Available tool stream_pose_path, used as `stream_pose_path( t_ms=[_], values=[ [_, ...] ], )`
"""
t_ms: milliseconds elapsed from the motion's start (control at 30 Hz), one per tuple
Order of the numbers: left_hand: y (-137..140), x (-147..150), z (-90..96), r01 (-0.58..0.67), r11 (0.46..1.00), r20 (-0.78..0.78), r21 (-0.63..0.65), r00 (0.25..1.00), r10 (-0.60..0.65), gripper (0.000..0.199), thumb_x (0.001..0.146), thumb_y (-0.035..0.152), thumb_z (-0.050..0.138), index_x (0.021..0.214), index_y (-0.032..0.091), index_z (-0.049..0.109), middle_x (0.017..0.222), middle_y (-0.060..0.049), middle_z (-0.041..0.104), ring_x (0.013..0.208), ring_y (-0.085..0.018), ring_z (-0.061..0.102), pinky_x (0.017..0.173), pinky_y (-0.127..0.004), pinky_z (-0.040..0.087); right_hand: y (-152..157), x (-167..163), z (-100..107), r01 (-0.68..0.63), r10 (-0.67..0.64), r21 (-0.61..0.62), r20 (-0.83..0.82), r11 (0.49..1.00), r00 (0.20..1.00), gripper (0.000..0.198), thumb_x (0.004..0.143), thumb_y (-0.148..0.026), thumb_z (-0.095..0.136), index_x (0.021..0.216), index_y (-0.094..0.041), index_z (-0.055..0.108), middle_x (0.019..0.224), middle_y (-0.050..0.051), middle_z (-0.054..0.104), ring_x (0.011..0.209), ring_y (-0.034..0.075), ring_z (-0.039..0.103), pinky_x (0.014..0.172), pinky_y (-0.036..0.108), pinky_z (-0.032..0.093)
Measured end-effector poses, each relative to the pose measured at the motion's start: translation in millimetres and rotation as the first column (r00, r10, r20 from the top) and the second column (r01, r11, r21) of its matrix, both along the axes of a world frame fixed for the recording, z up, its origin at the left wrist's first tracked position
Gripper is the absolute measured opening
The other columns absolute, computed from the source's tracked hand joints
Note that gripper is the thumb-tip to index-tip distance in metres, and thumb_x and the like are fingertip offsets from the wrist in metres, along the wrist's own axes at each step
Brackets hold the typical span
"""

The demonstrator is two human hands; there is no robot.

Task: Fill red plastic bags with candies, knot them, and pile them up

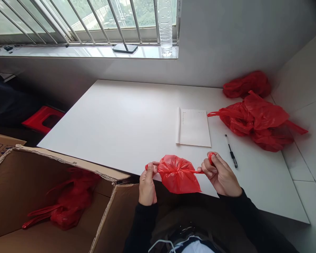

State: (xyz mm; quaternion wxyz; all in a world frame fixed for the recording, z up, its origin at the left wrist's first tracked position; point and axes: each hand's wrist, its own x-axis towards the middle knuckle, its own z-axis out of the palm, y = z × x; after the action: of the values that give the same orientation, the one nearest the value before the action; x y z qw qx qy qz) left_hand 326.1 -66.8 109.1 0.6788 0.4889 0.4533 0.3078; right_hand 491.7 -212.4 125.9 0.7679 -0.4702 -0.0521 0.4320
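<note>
The left hand [147,184] and right hand [222,173] are curled closed, each pinching one end of the red bag [177,177], maybe because pulling both ways tightens its bunched middle. It's over the near edge of the surface [131,116].

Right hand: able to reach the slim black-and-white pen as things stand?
Likely yes: nothing visible lies between the bare right hand and the pen, though that hand grips a small red plastic bag.
</note>
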Motion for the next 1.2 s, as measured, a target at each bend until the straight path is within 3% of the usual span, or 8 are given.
stream_pose_path(
  t_ms=[133, 233, 300, 367, 500, 600, 900, 1200],
  values=[
    [-1.5, 9.0, -1.2, -0.008, 0.999, 0.028, 0.053, 1.0, 0.006, 0.046, 0.099, 0.055, 0.046, 0.072, 0.018, 0.054, 0.112, -0.009, 0.067, 0.117, -0.024, 0.059, 0.106, -0.039, 0.039, -6.1, 8.8, -12.2, -0.03, 0.04, -0.077, 0.128, 0.997, 0.991, 0.029, 0.099, -0.051, 0.054, 0.088, -0.024, 0.051, 0.066, -0.006, 0.045, 0.063, 0.013, 0.048, 0.088, 0.04, 0.054],
    [-16.6, 21.4, 0.8, 0.045, 0.985, -0.071, 0.165, 0.997, -0.033, 0.04, 0.102, 0.052, 0.04, 0.11, 0.023, 0.066, 0.141, -0.007, 0.056, 0.135, -0.023, 0.048, 0.117, -0.041, 0.032, 0.8, 4.6, -17.8, -0.016, 0.13, -0.252, 0.44, 0.968, 0.889, 0.029, 0.098, -0.053, 0.055, 0.108, -0.025, 0.057, 0.112, 0.005, 0.064, 0.106, 0.021, 0.061, 0.105, 0.045, 0.048],
    [-28.7, 30.4, -1.9, 0.145, 0.945, -0.217, 0.292, 0.973, -0.082, 0.043, 0.104, 0.047, 0.039, 0.14, 0.028, 0.053, 0.155, -0.006, 0.044, 0.146, -0.023, 0.035, 0.122, -0.044, 0.027, 9.0, -5.3, -23.2, -0.011, 0.238, -0.359, 0.596, 0.933, 0.767, 0.043, 0.098, -0.052, 0.054, 0.134, -0.028, 0.051, 0.146, 0.008, 0.05, 0.136, 0.025, 0.046, 0.117, 0.05, 0.036],
    [-37.9, 38.1, -9.5, 0.247, 0.863, -0.336, 0.441, 0.937, -0.096, 0.05, 0.105, 0.04, 0.037, 0.153, 0.029, 0.036, 0.162, -0.005, 0.034, 0.152, -0.023, 0.025, 0.124, -0.048, 0.024, 16.2, -18.0, -31.5, -0.039, 0.346, -0.425, 0.676, 0.904, 0.651, 0.054, 0.102, -0.049, 0.047, 0.152, -0.029, 0.038, 0.159, 0.007, 0.036, 0.149, 0.025, 0.03, 0.124, 0.053, 0.025],
    [-42.6, 44.5, -30.8, 0.343, 0.661, -0.441, 0.667, 0.897, -0.019, 0.053, 0.105, 0.025, 0.032, 0.158, 0.028, 0.027, 0.162, -0.006, 0.034, 0.152, -0.023, 0.026, 0.125, -0.052, 0.026, 20.4, -38.3, -51.8, 0.027, 0.404, -0.473, 0.78, 0.881, 0.479, 0.054, 0.107, -0.043, 0.033, 0.159, -0.029, 0.028, 0.164, 0.003, 0.029, 0.152, 0.024, 0.023, 0.125, 0.054, 0.026],
    [-40.9, 42.8, -41.0, 0.382, 0.583, -0.479, 0.717, 0.878, 0.015, 0.057, 0.104, 0.019, 0.033, 0.159, 0.027, 0.022, 0.161, -0.008, 0.036, 0.15, -0.023, 0.031, 0.123, -0.053, 0.03, 18.7, -43.3, -60.7, 0.095, 0.4, -0.464, 0.837, 0.881, 0.373, 0.054, 0.107, -0.039, 0.031, 0.16, -0.031, 0.022, 0.164, 0.001, 0.027, 0.151, 0.023, 0.025, 0.123, 0.054, 0.03],
    [-42.4, 40.3, -44.2, 0.467, 0.547, -0.564, 0.695, 0.826, 0.01, 0.061, 0.102, 0.016, 0.029, 0.161, 0.021, 0.018, 0.162, -0.01, 0.033, 0.15, -0.024, 0.032, 0.123, -0.051, 0.03, 17.6, -45.5, -61.5, 0.104, 0.431, -0.473, 0.858, 0.875, 0.279, 0.058, 0.107, -0.038, 0.028, 0.162, -0.024, 0.016, 0.164, 0.003, 0.027, 0.15, 0.023, 0.028, 0.126, 0.052, 0.023],
    [-42.3, 39.2, -53.9, 0.437, 0.513, -0.527, 0.739, 0.849, 0.037, 0.059, 0.101, 0.019, 0.03, 0.159, 0.013, 0.025, 0.158, -0.015, 0.04, 0.147, -0.026, 0.036, 0.121, -0.051, 0.034, 19.3, -50.9, -70.6, 0.176, 0.428, -0.456, 0.886, 0.872, 0.176, 0.059, 0.106, -0.032, 0.027, 0.162, -0.018, 0.016, 0.164, 0.008, 0.027, 0.15, 0.027, 0.027, 0.124, 0.055, 0.027]
  ],
)
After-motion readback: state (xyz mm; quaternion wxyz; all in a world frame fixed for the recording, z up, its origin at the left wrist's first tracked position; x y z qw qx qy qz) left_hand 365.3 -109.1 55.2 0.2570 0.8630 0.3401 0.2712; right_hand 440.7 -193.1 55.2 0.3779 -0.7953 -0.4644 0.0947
